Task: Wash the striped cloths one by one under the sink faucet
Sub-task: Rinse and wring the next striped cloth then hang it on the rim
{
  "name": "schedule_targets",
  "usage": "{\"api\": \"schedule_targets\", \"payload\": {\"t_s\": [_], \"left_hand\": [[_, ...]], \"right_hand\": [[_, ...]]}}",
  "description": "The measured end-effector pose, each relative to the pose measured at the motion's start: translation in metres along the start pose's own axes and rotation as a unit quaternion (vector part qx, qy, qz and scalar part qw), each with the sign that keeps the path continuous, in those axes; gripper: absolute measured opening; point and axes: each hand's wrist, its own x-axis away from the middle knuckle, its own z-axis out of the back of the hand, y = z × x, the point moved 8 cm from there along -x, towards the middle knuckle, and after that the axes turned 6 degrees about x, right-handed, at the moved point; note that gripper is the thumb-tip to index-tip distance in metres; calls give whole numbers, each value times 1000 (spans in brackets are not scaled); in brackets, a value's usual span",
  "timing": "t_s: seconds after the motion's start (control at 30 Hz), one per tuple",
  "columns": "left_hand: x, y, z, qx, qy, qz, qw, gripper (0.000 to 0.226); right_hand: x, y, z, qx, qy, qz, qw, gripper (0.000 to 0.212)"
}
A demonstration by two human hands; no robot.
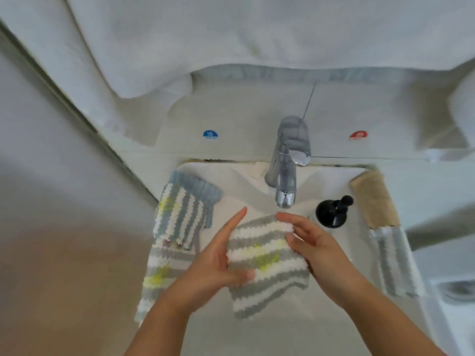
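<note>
I hold a grey-and-white striped cloth (264, 255) between both hands over the sink (334, 176), just below the faucet (285, 186). No water shows at the spout.

My left hand (218, 260) lies along the cloth's left edge. Its fingers are straight and close together, pointing up toward the faucet, and my thumb (241, 274) crosses onto the front of the cloth, pinching the edge against my palm.

My right hand (311, 242) takes the right side. Its fingers (285, 217) curl over the cloth's top right corner, and the lower fingers press on the stripes below it. The cloth has yellow stains near its middle, and its lower end hangs loose under my hands.

Two more striped cloths lie draped on the sink's left rim: a blue-edged one (185, 209) on top, and a grey one (162, 271) with yellow marks hanging beneath it. On the right rim lies a tan cloth (372, 199), and below it another striped cloth (395, 263). A black pump bottle (332, 211) stands just beside my right fingertips, apart from them.
</note>
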Motion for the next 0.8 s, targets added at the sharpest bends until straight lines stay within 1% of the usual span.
{"api": "schedule_targets", "payload": {"t_s": [0.07, 0.13, 0.17, 0.23, 0.27, 0.3, 0.33, 0.4, 0.47, 0.5, 0.6, 0.67, 0.8], "left_hand": [[-6, -1, -11, -40, -45, 12, 998, 88], [-13, -2, -11, -54, -46, 21, 997, 87], [-16, -2, -10, -61, -41, 22, 997, 86], [-22, -1, -8, -74, -40, 18, 996, 86], [-25, 0, -9, -79, -43, 17, 996, 86], [-28, 2, -9, -82, -43, 15, 996, 85], [-31, 2, -8, -82, -40, 15, 996, 85], [-37, 2, -6, -78, -34, 14, 996, 85], [-41, 3, -6, -74, -31, 15, 997, 86], [-43, 3, -5, -70, -31, 16, 997, 86], [-47, 3, -6, -58, -34, 23, 997, 87], [-50, 2, -7, -57, -35, 25, 997, 88], [-53, 1, -13, -57, -39, 25, 997, 86]], "right_hand": [[1, -5, 13, 40, 11, -12, 999, 31], [1, -13, 27, 97, 25, -29, 995, 26], [1, -20, 35, 135, 44, -32, 989, 24], [1, -45, 54, 193, 128, -12, 973, 26], [3, -62, 60, 193, 173, 12, 966, 30], [4, -79, 61, 176, 197, 35, 964, 35], [3, -93, 55, 152, 189, 46, 969, 40], [-3, -111, 30, 115, 110, 23, 987, 51], [-8, -120, 7, 106, 42, 2, 994, 51], [-11, -124, 2, 108, 33, 5, 994, 47], [-15, -130, 0, 116, 51, 15, 992, 39], [-17, -132, 2, 87, 54, 22, 995, 38], [-18, -139, 0, 11, 33, 40, 999, 36]]}}
